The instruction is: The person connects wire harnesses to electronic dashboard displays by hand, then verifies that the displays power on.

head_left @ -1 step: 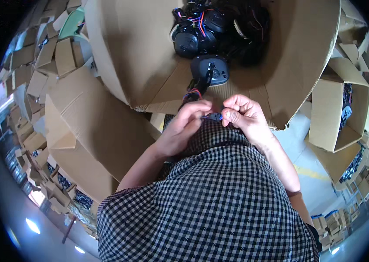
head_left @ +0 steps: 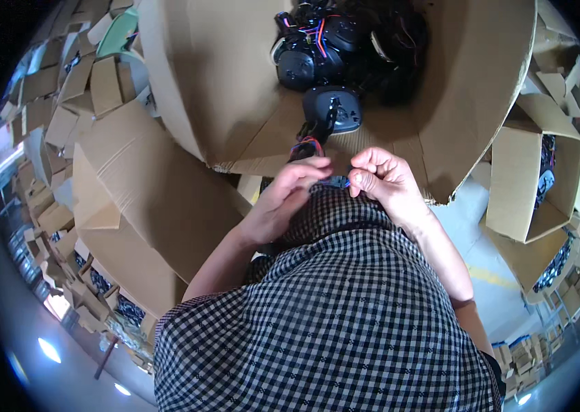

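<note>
Head view: cartons (head_left: 156,199) crowd the pale floor (head_left: 456,221) around both hands (head_left: 277,202) (head_left: 393,187).

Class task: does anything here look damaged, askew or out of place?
Slightly: the large open box has a ragged, worn-looking edge near the right hand, and one black rounded part lies in front of the jumbled black parts. I see no spill.

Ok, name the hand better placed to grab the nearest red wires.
Probably the left hand: its fingers lie close to the red wires, just below them in the picture, while the right hand is farther off, by the dark plug.
</note>
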Available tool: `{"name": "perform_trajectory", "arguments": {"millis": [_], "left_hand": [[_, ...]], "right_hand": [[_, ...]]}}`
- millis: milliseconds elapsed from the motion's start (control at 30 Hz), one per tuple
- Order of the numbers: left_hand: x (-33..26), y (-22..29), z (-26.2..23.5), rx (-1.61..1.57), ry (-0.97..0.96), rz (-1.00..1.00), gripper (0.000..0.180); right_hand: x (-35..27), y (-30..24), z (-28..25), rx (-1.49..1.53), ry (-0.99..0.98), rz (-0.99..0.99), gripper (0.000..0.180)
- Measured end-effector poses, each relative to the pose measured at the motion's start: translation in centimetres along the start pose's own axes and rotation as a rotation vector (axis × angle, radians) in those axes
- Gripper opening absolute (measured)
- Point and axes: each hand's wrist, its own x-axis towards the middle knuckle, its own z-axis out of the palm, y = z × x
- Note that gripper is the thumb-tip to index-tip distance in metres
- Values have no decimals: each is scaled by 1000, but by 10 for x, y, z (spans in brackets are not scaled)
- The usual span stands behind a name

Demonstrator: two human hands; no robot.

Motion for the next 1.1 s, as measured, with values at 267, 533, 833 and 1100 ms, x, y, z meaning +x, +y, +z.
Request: {"name": "perform_trajectory", "arguments": {"millis": [267,533,833,1100], "left_hand": [[-4,-23,-16,849,173,115,40],[35,-26,-14,663,74,133,29],[57,-36,-9,442,103,289,14],[62,-20,-7,520,53,218,12]], "right_hand": [[20,12,-21,-45,-86,-7,6],[16,22,-18,-143,-9,-15,7],[6,19,-15,-288,78,-36,14],[3,20,-12,-315,100,-57,20]]}}
